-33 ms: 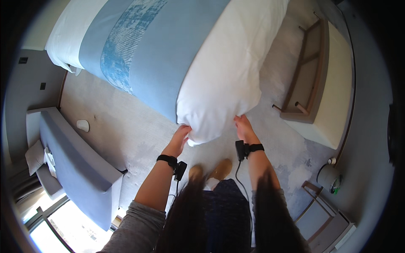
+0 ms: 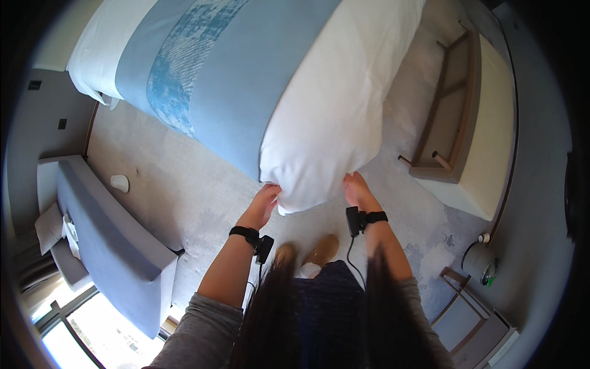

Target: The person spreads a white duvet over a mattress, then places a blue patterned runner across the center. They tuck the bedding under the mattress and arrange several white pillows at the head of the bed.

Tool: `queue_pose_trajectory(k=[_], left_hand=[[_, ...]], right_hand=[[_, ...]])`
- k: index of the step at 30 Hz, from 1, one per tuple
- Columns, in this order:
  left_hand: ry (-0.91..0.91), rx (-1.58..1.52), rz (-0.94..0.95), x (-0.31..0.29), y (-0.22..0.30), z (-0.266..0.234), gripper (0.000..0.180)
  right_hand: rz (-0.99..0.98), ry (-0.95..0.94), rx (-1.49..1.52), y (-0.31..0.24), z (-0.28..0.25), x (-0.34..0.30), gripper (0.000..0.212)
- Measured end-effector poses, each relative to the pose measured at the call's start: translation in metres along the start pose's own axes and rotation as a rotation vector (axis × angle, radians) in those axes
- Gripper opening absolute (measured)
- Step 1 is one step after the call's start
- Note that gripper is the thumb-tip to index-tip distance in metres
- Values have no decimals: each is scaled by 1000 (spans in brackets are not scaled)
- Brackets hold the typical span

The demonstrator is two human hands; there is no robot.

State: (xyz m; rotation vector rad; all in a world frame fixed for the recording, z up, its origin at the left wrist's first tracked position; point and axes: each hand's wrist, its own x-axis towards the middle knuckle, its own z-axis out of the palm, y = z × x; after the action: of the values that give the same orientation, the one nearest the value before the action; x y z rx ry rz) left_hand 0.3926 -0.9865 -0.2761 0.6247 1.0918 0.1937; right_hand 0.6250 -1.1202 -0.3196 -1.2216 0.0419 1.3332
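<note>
A white duvet (image 2: 326, 141) hangs over the near corner of the bed, its lower edge bunched into soft folds. My left hand (image 2: 266, 202) pinches that edge on the left side of the corner, just below the blue bed runner (image 2: 246, 104). On the corner's right side, my right hand (image 2: 357, 189) grips the white fabric with its fingers closed. The cloth partly hides the fingertips of both hands. A black strap with a small box and cable is on each wrist.
An upholstered bench (image 2: 485, 129) with wooden legs lies tipped on its side at right. A grey-blue sofa (image 2: 110, 240) stands at left by a window. A white object (image 2: 120, 183) lies on the carpet (image 2: 203, 178). A bin (image 2: 478, 261) and chair (image 2: 461, 295) are lower right.
Both hands keep their hold on the duvet edge. The bed and hands sit very slightly lower in the picture.
</note>
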Motion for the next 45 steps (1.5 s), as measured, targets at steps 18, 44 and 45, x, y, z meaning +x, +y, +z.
queue_pose_trajectory(k=[18,44,45], left_hand=[[-546,-379,233,114,-24,-50,49],[221,466,426,142,-14,-79,40],[237,478,417,144,-19,-88,30]], right_hand=[[-10,-200,-1038,-45,-15,-14,71],[-368,-381,273,-67,-40,24,51],[-293,-294,476,-78,-34,17,49]])
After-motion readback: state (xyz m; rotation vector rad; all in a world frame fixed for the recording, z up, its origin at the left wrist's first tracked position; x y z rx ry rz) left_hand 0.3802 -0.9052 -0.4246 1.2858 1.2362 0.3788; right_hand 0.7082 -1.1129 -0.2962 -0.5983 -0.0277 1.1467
